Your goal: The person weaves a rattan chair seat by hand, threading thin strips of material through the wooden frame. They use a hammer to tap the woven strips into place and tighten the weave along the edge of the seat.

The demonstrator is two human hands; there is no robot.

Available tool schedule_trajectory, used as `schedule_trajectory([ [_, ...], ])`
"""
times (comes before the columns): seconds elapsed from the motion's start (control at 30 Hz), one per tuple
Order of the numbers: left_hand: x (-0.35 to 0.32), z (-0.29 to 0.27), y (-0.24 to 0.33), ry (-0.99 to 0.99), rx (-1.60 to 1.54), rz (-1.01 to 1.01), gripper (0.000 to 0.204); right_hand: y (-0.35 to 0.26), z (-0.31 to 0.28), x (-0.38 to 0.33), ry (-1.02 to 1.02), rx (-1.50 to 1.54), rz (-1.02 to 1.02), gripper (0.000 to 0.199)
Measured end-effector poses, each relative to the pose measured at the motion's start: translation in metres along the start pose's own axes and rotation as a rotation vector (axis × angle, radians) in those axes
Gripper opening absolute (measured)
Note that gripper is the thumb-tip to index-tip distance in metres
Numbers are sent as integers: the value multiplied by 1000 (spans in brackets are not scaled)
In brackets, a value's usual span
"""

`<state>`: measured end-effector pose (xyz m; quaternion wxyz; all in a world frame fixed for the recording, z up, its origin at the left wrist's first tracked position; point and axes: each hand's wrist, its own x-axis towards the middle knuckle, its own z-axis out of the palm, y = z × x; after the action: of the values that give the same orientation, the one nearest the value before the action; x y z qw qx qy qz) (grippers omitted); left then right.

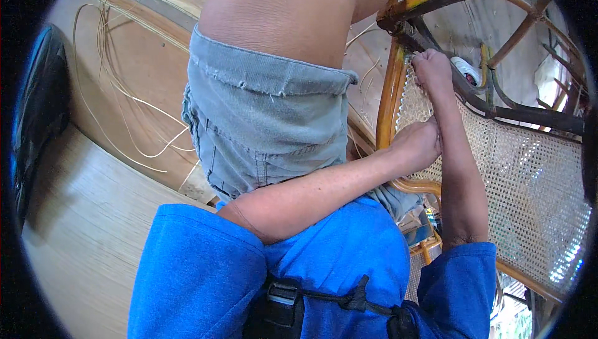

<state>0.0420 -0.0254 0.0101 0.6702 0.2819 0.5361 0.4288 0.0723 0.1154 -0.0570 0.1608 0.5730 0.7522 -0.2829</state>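
Two bare hands are seen at one rattan frame (386, 99), at right, in which a large woven cane panel (529, 195) is set. The right hand (434, 70) is curled at the panel's upper corner, and the left hand (417, 146), fingers curled, is partly hidden by the right forearm; what either grips cannot be told. Several loose strands (132, 97) are strewn at left.
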Motion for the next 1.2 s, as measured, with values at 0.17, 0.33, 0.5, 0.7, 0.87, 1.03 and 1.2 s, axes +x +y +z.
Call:
schedule_trajectory([
  [0.17, 1, 7, -11, 44, 31, 46, 27, -17, 0, -8, 59, -178, -56, 28],
  [0.33, -4, 2, -3, 16, 25, 18, 31, -19, 1, -7, 44, -210, -72, 28],
  [0.5, -10, -12, 14, -60, 63, -125, 44, -12, -12, 8, -223, -33, 54, 29],
  [0.7, -22, -23, 11, -32, 51, -71, 49, 0, -52, -34, 20, 452, 261, 29],
  [0.87, -24, -31, 16, 122, -2, -71, 53, 62, -82, -161, 298, 528, 330, 25],
  [1.03, -23, -28, 5, 143, 191, 64, 51, 143, -27, -287, 514, 799, 716, 18],
  [1.2, -13, -38, 1, 183, -180, -115, 45, 206, 78, -390, 453, 691, 822, 18],
])
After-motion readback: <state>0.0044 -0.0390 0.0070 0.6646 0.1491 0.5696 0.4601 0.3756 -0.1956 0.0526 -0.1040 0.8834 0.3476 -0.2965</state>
